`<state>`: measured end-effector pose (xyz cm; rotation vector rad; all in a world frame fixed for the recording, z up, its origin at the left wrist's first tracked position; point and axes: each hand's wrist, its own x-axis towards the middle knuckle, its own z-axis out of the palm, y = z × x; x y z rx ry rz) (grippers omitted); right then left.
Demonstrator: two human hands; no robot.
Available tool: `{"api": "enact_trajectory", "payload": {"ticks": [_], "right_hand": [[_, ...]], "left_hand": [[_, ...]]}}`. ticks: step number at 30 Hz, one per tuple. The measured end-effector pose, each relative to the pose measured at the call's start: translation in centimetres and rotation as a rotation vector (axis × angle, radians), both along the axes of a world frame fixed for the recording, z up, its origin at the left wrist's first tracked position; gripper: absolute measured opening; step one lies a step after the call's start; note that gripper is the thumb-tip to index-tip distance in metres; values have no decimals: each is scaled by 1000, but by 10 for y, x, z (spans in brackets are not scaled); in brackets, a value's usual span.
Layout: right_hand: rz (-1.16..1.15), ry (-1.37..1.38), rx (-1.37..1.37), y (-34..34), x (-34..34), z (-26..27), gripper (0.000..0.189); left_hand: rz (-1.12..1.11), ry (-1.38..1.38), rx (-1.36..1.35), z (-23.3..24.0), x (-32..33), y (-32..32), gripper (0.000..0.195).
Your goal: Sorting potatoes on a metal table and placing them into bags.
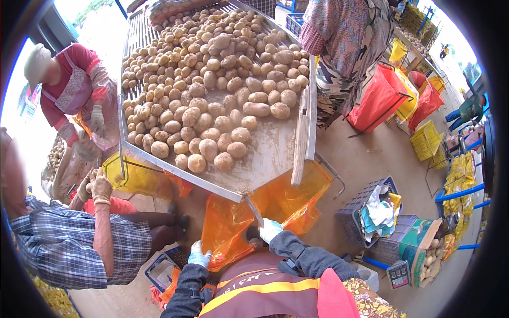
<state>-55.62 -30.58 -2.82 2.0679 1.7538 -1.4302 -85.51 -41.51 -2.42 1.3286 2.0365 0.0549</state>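
My left hand (200, 255), in a white and pale-blue glove, is at the left edge of an orange translucent plastic bag (222, 226). Thumb and fingers look spread, but whether they pinch the film is unclear. My right hand (271, 230), gloved alike, is closed around the near end of a narrow bar (254, 210) at the front corner of the sorting table (274, 167). Many soil-dusted potatoes (195, 115) cover the table's slatted and flat surface. More orange bag film (294, 198) hangs beneath the table's right front edge.
A wooden board (301, 139) runs along the table's right edge. Co-workers stand at left, one in a plaid shirt (79, 246), another in a pink top (71, 79); a third person (346, 39) is behind right. A plastic crate (354, 214) and digital scale display (398, 275) are at right.
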Motion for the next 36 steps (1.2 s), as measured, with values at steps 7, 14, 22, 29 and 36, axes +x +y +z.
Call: {"api": "enact_trajectory", "payload": {"ticks": [7, 14, 22, 29, 36], "right_hand": [[-6, 10, 30, -12, 0, -4, 30], [-84, 26, 40, -6, -17, -16, 29], [-110, -70, -45, -12, -29, -15, 31], [70, -491, -21, -11, -51, 25, 57], [545, -86, 558, 36, -199, 118, 91]], "left_hand": [[58, 15, 64, 14, 6, -15, 63], [64, -42, 72, 29, -14, 13, 64], [211, -174, 158, 17, -96, 61, 60], [592, -584, 279, 16, -173, 105, 45], [606, -945, 384, 91, -157, 137, 37]]}}
